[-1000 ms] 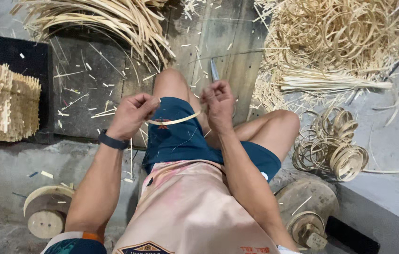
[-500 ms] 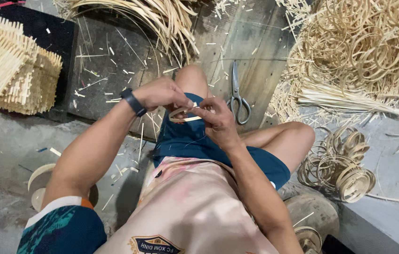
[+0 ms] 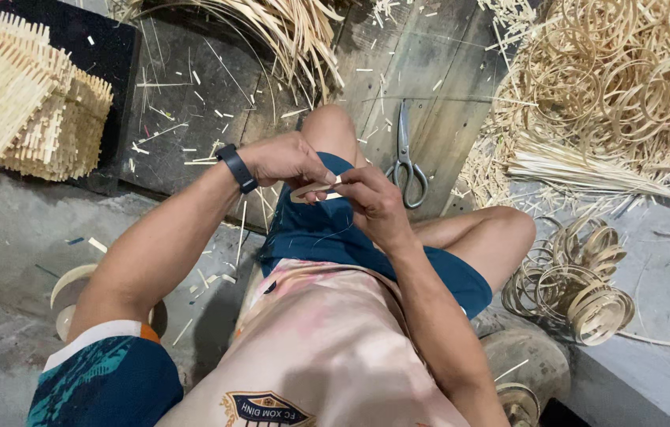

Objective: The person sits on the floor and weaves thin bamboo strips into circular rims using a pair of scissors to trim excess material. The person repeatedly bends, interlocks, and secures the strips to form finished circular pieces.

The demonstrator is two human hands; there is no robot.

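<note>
— Fingers? Closed or open?
— Closed, both sides. Left hand (image 3: pixel 283 160) pinching one end of a thin pale bamboo strip (image 3: pixel 313 189) between thumb and fingertips; right hand (image 3: pixel 372 202) curled around the other end, fingers bent tight on it.
— Position of strip?
— Held in the air just above the blue shorts (image 3: pixel 327 229), between both hands, lying almost flat.
— Anything on the wrist?
— Black wristband (image 3: pixel 237 168) on the left wrist, just beside the strip.
— And around the strip, further out?
— Scissors (image 3: pixel 406 154) on the wooden board (image 3: pixel 192 103), near the strip, to its right, blades pointing away from the body. Bundle of long bamboo strips (image 3: pixel 287 32) beyond the strip, at the top. Stack of woven pale bamboo pieces (image 3: pixel 22 99) well apart, far to the left. Heap of bamboo rings (image 3: pixel 619 79) well apart, up to the right, with a sheaf of straight slivers (image 3: pixel 588 170) below it. Smaller pile of rings (image 3: pixel 580 281) to the right of the strip, past the bent knee. Short offcuts scattered over the board.
</note>
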